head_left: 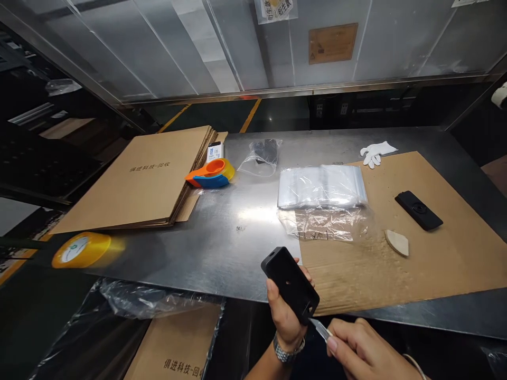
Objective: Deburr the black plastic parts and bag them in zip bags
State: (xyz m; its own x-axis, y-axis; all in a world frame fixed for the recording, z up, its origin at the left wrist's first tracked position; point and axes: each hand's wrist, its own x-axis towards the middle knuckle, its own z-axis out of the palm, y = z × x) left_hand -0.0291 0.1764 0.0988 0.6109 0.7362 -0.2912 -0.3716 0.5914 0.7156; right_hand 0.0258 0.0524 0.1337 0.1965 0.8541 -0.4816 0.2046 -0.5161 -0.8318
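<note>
A black rectangular housing is held up just in front of the near edge of the desk, tilted so that its hollow, recessed side with a small hole shows. The person's left hand grasps it from below, the thumb along one side and fingertips showing at the other; a metal-link wristwatch sits on that wrist. The right hand is closed around a slim craft knife, its blade tip at the lower end of the housing.

Beyond the hands, a brown cardboard sheet covers the right part of the metal desk. On it lie a second black part with a round feature in its middle and a pale wedge-shaped piece with a curved edge. A stack of clear plastic bags lies partly over the sheet, and a white glove lies at its far edge.

To the left are a clear bag with a dark item inside, an orange-and-blue tape dispenser, a pile of flat cardboard with printed characters, and a roll of yellow tape by the near edge.
</note>
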